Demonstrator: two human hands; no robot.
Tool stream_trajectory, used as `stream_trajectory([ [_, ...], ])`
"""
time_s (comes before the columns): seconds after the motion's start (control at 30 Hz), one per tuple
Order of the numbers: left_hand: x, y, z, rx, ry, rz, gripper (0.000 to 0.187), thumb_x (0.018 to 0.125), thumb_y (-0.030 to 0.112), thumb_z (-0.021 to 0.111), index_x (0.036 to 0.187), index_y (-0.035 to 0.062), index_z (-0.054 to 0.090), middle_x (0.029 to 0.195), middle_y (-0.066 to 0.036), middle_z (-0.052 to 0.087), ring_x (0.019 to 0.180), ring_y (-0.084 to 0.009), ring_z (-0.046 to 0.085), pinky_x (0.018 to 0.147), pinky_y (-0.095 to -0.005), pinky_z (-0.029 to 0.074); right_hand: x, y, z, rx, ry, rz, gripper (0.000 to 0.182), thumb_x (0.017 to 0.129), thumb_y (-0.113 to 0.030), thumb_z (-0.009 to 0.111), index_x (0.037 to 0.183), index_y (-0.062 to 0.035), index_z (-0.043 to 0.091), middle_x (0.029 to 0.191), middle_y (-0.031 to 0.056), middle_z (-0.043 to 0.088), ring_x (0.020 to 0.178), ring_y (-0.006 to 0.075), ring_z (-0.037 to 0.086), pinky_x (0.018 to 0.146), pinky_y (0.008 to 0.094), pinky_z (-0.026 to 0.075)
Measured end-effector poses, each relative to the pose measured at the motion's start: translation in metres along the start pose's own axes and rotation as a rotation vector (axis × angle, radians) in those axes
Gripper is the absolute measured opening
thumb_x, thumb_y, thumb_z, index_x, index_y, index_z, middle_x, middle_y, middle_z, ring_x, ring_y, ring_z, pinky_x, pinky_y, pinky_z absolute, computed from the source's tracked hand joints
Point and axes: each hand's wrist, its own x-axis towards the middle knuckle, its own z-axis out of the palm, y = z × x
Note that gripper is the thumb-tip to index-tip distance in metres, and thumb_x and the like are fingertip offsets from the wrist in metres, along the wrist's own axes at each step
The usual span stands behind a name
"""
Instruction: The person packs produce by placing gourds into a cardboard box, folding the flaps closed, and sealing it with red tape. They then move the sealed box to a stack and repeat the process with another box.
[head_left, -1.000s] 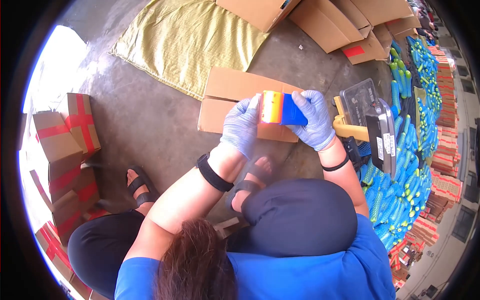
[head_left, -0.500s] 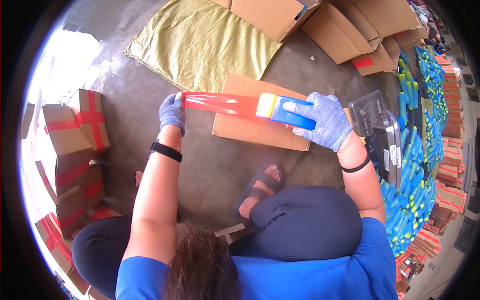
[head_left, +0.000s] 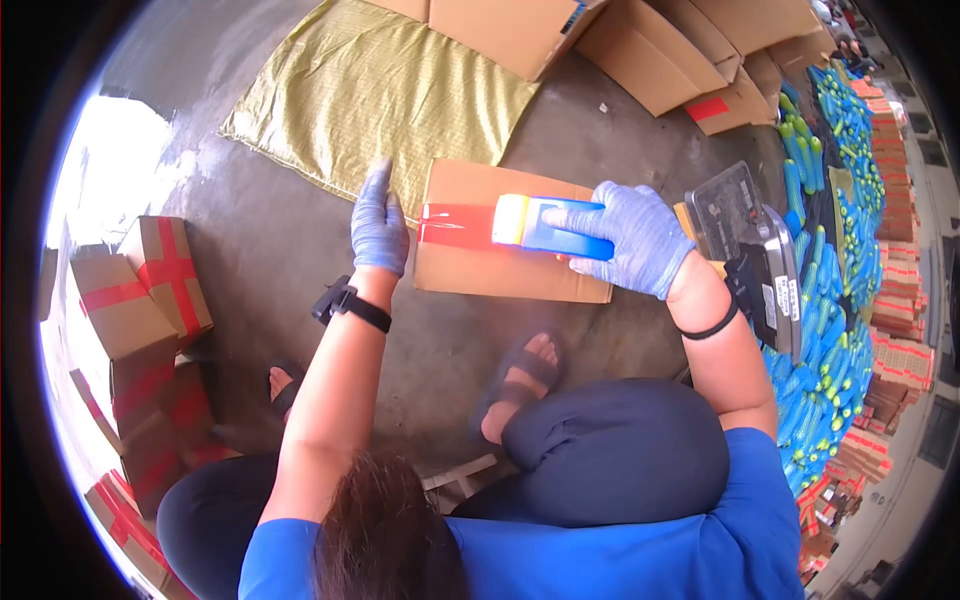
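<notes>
My right hand (head_left: 640,240), in a grey-blue glove, is wrapped round a blue tape dispenser (head_left: 565,230) with a pale front end. Red tape (head_left: 455,226) runs from the dispenser across the top of a brown cardboard box (head_left: 510,278) to its left edge. Just off that edge is my left hand (head_left: 380,228), gloved too, upright with its fingers extended and holding nothing. Whether it touches the box side I cannot tell.
Taped boxes (head_left: 140,300) are stacked at the left. A yellow woven sheet (head_left: 390,100) lies beyond the box, with open cartons (head_left: 650,60) at the upper right. A scale (head_left: 775,290) stands right, near blue-netted green produce (head_left: 825,350).
My left hand has let go of the tape end and moved right, beside the box. The tape, stretched past the box edge before, now lies over the box top. The dispenser has shifted slightly left.
</notes>
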Motion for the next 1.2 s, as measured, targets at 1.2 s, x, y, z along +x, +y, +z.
stream_trajectory([
  [1.2, -0.046, 0.124, 0.016, 0.799, -0.478, 0.444, 0.095, 0.089, 0.064, 0.057, 0.16, 0.008, 0.028, 0.166, -0.014, 0.026, 0.154, -0.0321, 0.022, 0.125, -0.0515, 0.013, -0.206, 0.077, 0.015, -0.486, -0.135, 0.399, 0.045, 0.094, -0.022, 0.063, 0.128, -0.0508, 0.061, 0.09, 0.0112, 0.059, 0.082, 0.0319, 0.066, 0.072, 0.0452, 0.053],
])
